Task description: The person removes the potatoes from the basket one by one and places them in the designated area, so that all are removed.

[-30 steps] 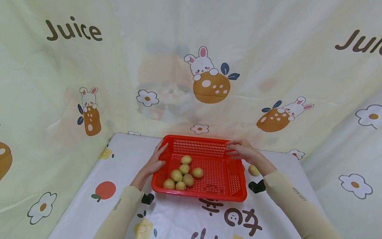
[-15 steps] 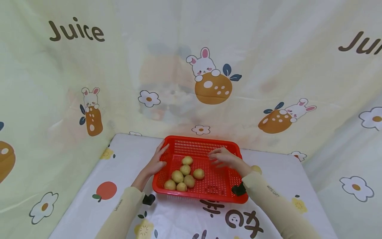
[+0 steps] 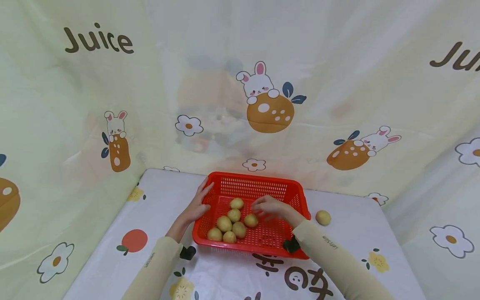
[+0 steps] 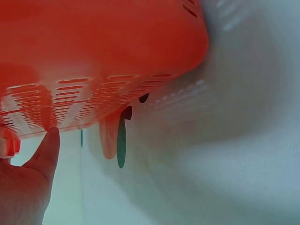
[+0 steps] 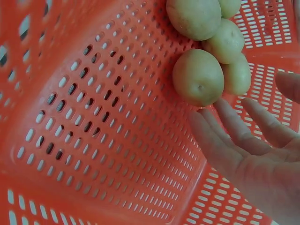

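The basket (image 3: 243, 248) sits on the table (image 3: 352, 225), before the backdrop (image 3: 225, 37). Seven potatoes (image 3: 224, 223) lie in its left-to-middle area; the separate potato (image 3: 323, 218) lies on the table, right of the basket. Left hand (image 3: 195, 208): at left wall. Right hand (image 3: 275, 207): inside, right of the seven.

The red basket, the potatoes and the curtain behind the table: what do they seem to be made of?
Basket: apparently molded plastic, smooth with a faint sheen; its slots repeat in even rows.
Potatoes: probably real, with thin, dull skin; one shows a small dimple.
Curtain: thin cloth or plastic sheeting, I can't tell which; it folds softly and faint shapes show through.
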{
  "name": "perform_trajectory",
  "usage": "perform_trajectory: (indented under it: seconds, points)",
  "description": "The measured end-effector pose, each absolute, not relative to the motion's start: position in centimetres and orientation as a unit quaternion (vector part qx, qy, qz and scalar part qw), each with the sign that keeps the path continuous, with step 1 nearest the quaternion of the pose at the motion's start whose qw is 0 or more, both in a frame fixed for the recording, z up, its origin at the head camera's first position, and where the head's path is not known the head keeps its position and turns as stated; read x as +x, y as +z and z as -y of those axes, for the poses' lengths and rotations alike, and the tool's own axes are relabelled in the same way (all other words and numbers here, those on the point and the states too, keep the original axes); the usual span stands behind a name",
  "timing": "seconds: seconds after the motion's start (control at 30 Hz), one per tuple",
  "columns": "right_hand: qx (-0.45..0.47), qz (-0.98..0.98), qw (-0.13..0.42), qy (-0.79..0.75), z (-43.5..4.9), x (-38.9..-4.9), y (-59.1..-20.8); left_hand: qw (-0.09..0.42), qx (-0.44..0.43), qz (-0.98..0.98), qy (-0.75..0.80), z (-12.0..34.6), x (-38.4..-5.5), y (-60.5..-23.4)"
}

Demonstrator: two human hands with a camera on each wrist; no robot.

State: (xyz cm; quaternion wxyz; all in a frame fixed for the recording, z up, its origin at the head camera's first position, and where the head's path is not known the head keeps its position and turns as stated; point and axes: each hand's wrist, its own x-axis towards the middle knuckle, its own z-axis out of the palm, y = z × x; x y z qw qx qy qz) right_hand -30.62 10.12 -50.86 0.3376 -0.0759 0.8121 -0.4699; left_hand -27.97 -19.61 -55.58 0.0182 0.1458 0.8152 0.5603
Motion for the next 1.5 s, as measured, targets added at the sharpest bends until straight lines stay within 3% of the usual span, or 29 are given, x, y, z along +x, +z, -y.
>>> perform_trajectory:
  seconds: [0.3, 0.5, 1.1, 1.5]
  points:
    - [-0.064, -0.814, 0.337, -0.470, -9.5, -30.9, -51.6, 0.022, 0.142, -0.814, 0.563, 19.6, -27.9, -55.2]
    - [-0.048, -0.808, 0.338, -0.480, -9.2, -31.4, -52.5, 0.042, 0.156, -0.813, 0.560, 19.3, -26.2, -52.0]
    - [-0.026, -0.819, 0.337, -0.464, -7.6, -31.5, -53.0, 0.041, 0.162, -0.809, 0.564, 19.2, -25.5, -51.0]
    - [0.004, -0.809, 0.323, -0.490, -7.5, -31.8, -52.8, 0.019, 0.146, -0.813, 0.564, 19.6, -27.8, -55.0]
